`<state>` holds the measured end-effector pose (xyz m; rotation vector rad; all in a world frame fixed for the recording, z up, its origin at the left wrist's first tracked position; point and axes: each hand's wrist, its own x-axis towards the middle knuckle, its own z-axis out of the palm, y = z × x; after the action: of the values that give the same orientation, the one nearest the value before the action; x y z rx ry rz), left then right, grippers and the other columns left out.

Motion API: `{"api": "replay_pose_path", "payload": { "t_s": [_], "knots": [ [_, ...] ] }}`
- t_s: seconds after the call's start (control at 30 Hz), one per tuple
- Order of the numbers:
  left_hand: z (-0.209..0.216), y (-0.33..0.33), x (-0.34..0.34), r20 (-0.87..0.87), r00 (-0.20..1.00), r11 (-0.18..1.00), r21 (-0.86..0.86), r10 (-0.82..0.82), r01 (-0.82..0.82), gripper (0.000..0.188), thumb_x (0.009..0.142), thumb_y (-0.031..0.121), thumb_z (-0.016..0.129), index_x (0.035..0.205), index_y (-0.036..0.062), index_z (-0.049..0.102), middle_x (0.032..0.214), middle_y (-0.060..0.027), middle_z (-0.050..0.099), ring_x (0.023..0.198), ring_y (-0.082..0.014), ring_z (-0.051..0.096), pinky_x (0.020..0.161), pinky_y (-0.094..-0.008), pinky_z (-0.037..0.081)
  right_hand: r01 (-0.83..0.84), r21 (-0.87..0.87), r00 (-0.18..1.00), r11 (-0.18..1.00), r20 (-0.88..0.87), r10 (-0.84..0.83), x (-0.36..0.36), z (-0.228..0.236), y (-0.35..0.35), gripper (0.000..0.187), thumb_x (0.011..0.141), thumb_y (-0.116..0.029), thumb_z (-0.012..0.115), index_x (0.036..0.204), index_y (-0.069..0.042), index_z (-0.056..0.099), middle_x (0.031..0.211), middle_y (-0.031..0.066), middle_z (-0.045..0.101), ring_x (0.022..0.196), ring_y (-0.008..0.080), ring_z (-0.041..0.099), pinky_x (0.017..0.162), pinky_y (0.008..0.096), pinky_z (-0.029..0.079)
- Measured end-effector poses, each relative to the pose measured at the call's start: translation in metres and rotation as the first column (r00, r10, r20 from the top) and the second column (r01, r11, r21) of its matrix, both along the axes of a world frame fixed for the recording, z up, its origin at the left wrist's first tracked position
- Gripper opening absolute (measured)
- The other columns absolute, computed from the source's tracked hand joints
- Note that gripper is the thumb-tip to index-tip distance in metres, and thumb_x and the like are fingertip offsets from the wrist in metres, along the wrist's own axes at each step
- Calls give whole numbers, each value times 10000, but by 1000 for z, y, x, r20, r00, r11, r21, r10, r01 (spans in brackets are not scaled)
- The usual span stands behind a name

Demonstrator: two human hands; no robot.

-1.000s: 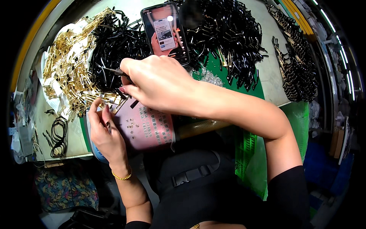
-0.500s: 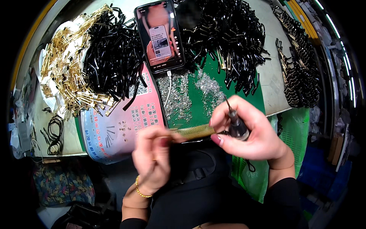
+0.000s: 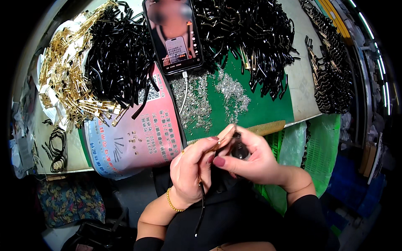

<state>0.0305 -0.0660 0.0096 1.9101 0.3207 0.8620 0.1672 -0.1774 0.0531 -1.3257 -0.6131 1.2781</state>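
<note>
My left hand point(image 3: 193, 171) and my right hand point(image 3: 247, 157) meet close to my body, just below the table's front edge. The left hand grips a thin black curved strip with a gold end point(image 3: 202, 196); its tail hangs down past my wrist. The right hand holds a small dark tool point(image 3: 239, 148) against the gold end. Fingers of both hands are closed on these parts. A gold bead bracelet point(image 3: 171, 201) circles my left wrist.
On the table lie a heap of gold metal parts point(image 3: 67, 88), two heaps of black strips point(image 3: 119, 58) point(image 3: 247, 37), small silver screws point(image 3: 205, 100) on a green mat point(image 3: 259, 108), a pink printed sheet point(image 3: 138, 138), a propped phone point(image 3: 173, 35) and black clips point(image 3: 331, 79) at right.
My right hand came back from the heaps at far left to my lap. Both hands have drawn together, now joined on the strip and tool.
</note>
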Motion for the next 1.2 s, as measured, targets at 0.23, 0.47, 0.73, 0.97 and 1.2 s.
{"api": "replay_pose_path", "payload": {
  "t_s": [0.23, 0.47, 0.73, 0.97, 1.2],
  "knots": [
    [-3, 3, -7, 75, 997, 997, 74, -19, 13, 233, 944, -38, 605, 1171, -77, 566, 1027, -186, 690, 743, -241, 668, 676, -319, 535, 41, -37, 999, 998, 5, -40, -2, 8, 10, 190, 971, -164, 692, 1085, -40, 606, 875, -36, 598, 623, -5, 509, 519, 180, 404],
    [1, 13, -16, -262, 965, 997, -70, 4, -23, 92, 993, 44, 595, 964, -36, 628, 875, -137, 704, 669, -255, 670, 622, -328, 530, 206, -23, 973, 978, 109, -203, 12, 11, 4, 120, 976, -103, 664, 1051, -20, 620, 870, 10, 663, 608, 11, 546, 522, 180, 455],
    [-2, 0, -12, -256, 958, 947, -318, -129, 43, 100, 1014, 58, 567, 975, -23, 612, 833, -116, 681, 682, -238, 657, 647, -299, 510, 190, -91, 977, 977, -81, -198, 14, 2, 5, 179, 968, -178, 697, 1021, -12, 656, 733, -3, 629, 537, 33, 546, 480, 189, 437],
    [-2, -1, -11, -264, 956, 967, -246, -128, 62, 93, 1009, 44, 565, 971, -27, 611, 839, -119, 683, 673, -238, 657, 632, -303, 511, 111, -163, 989, 980, -79, -125, 21, 8, 0, 59, 946, -50, 679, 978, -1, 670, 779, 48, 662, 555, 54, 562, 495, 209, 460],
    [0, -3, -9, -258, 953, 960, -264, -162, 92, 88, 1005, 41, 571, 968, -28, 611, 838, -116, 684, 660, -233, 655, 621, -305, 510, 169, -123, 966, 978, -175, -189, 20, 1, -9, 173, 964, -171, 701, 1001, -9, 655, 812, 21, 674, 551, 38, 568, 477, 192, 450]
  ]
}}
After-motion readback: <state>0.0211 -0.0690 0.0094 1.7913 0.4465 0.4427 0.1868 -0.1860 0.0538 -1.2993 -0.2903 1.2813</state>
